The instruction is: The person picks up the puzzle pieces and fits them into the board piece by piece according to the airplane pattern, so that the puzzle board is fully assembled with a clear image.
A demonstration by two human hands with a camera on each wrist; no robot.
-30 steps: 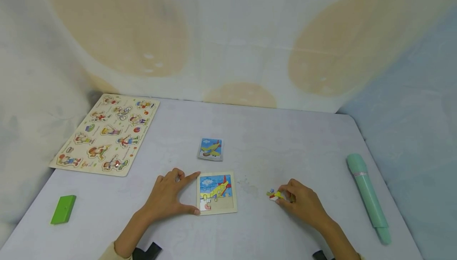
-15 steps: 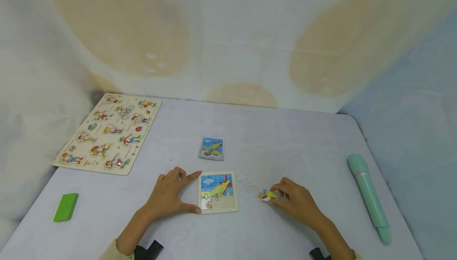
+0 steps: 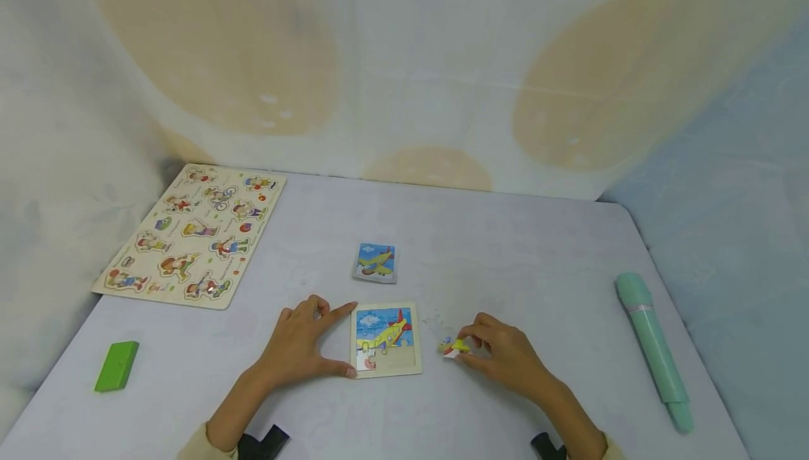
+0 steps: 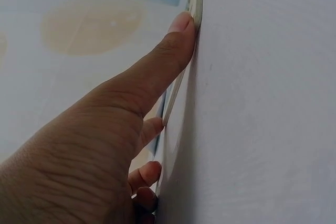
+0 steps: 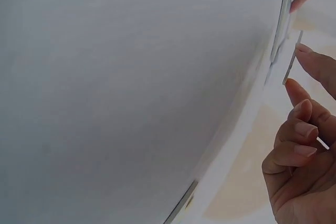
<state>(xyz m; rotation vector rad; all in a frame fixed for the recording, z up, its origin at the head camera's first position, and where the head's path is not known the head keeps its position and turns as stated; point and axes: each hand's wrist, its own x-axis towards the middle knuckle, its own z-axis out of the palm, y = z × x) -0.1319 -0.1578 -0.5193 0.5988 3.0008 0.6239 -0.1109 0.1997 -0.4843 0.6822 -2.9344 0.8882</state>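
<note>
A small wooden jigsaw tray (image 3: 402, 362) lies in front of me, with an aeroplane picture pieced together in its upper part. Bare wood shows at its lower right. My left hand (image 3: 293, 347) touches the tray's left side, straight index finger at the upper corner and thumb at the lower one. To the right of the tray, my right hand (image 3: 508, 358) pinches a yellow, red and white puzzle piece (image 3: 451, 349) between thumb and index finger. In the right wrist view that puzzle piece (image 5: 293, 59) appears edge-on, apart from the table.
Behind the tray lies a small aeroplane picture card (image 3: 376, 263). A large board of cartoon figures (image 3: 189, 235) is at the back left, and a green block (image 3: 116, 366) at the left. A mint-green tube-shaped case (image 3: 654, 351) lies along the right side. Fabric walls (image 3: 404, 81) surround the table.
My right hand has moved left toward the tray, carrying the puzzle piece. My left hand stays at the tray's left side.
</note>
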